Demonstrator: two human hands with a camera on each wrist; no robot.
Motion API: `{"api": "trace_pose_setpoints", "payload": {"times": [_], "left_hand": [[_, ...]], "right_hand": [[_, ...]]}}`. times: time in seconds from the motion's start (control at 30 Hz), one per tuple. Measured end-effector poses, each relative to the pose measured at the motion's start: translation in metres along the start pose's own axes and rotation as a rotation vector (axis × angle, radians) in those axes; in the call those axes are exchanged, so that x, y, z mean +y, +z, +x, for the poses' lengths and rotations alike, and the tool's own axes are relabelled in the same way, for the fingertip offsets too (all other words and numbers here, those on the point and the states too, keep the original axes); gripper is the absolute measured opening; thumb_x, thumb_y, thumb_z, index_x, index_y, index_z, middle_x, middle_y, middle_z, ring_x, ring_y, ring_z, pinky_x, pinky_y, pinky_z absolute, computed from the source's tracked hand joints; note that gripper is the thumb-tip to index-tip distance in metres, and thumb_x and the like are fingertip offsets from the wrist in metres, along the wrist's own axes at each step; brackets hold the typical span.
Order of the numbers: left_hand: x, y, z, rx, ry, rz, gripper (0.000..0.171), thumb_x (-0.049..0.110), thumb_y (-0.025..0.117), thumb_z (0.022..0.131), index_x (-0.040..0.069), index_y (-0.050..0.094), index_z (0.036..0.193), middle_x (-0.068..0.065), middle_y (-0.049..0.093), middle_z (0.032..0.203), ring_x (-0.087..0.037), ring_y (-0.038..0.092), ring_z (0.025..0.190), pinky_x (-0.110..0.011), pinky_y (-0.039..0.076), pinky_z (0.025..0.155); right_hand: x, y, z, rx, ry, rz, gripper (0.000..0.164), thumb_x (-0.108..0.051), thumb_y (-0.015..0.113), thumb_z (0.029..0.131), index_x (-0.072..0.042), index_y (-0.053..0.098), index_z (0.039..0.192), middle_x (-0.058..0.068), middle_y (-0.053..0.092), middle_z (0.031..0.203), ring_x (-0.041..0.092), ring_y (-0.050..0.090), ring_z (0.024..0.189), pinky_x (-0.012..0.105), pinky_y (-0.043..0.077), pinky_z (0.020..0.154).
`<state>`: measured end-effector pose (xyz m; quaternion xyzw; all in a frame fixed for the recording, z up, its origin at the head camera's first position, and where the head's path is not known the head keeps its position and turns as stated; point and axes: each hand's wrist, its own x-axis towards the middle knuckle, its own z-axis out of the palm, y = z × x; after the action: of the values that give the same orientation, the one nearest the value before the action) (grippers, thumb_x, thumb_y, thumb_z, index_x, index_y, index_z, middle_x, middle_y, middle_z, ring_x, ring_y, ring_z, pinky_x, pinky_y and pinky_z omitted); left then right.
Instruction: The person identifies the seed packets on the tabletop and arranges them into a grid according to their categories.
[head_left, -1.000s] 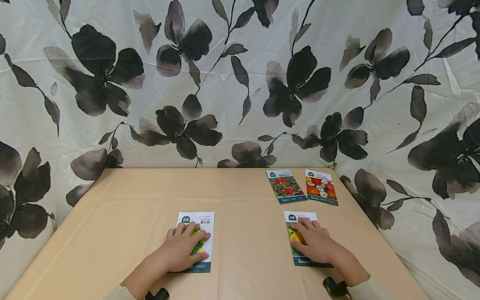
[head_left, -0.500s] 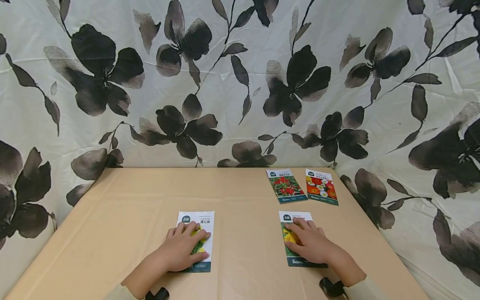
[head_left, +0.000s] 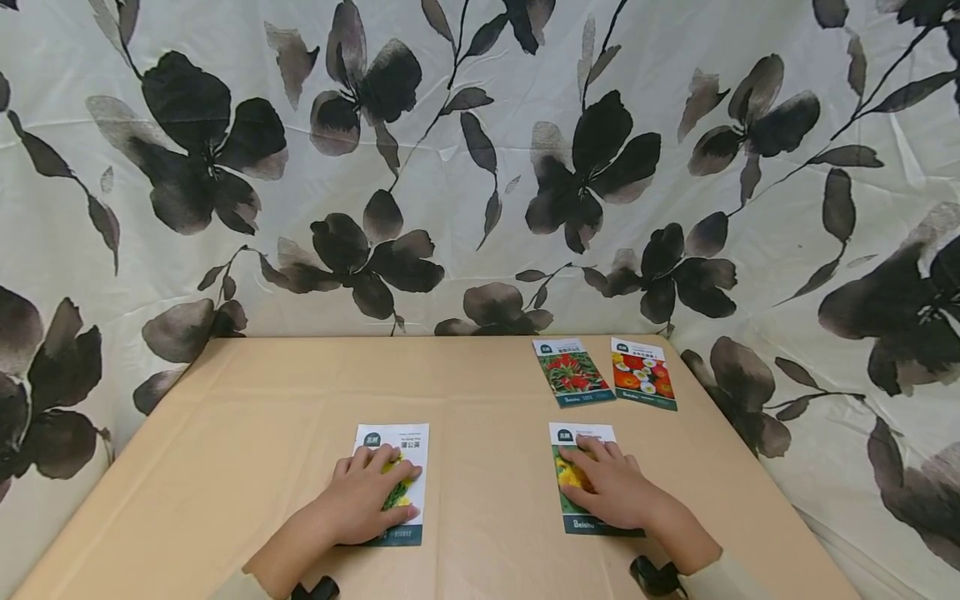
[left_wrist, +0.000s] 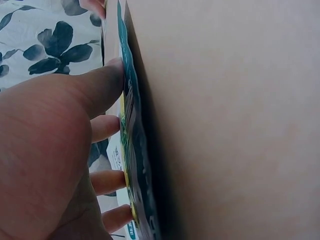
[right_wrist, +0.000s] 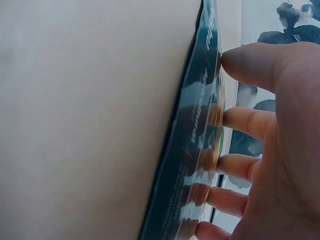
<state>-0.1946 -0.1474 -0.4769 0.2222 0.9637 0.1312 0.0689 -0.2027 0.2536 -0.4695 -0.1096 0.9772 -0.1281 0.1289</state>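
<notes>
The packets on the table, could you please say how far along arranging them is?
Apparently set: the red packet and orange packet, untouched at the back. In hand: the near-left packet under the left hand, near-right packet under the right hand. Remaining, perhaps: closing their gap.

Left packet (head_left: 395,497) white, yellow, teal; right packet (head_left: 572,475) green, yellow, teal — tabletop (head_left: 487,475) tan — backdrop (head_left: 450,183) white, black-flowered.
</notes>
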Motion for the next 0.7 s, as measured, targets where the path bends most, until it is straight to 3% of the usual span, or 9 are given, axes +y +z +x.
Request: {"api": "trace_pose_setpoints", "payload": {"times": [0.27,0.7], "left_hand": [[-0.002,0.001,0.0,0.019,0.027,0.002,0.054,0.059,0.07,0.09,0.031,0.063,0.136,-0.01,0.053,0.144,-0.037,0.046,0.123,-0.063,0.039,0.093],[-0.002,0.003,-0.001,0.012,0.013,0.005,0.055,0.061,0.07,0.088,0.033,0.063,0.135,-0.008,0.052,0.144,-0.035,0.046,0.122,-0.063,0.038,0.092]], "right_hand": [[-0.008,0.001,0.001,-0.006,-0.015,0.008,0.065,-0.059,0.066,0.093,-0.033,0.052,0.15,0.007,0.04,0.161,0.033,0.039,0.137,0.049,0.036,0.093],[-0.019,0.006,0.003,-0.012,-0.037,0.008,0.065,-0.06,0.065,0.092,-0.034,0.051,0.151,0.006,0.04,0.161,0.034,0.039,0.137,0.051,0.037,0.093]]}}
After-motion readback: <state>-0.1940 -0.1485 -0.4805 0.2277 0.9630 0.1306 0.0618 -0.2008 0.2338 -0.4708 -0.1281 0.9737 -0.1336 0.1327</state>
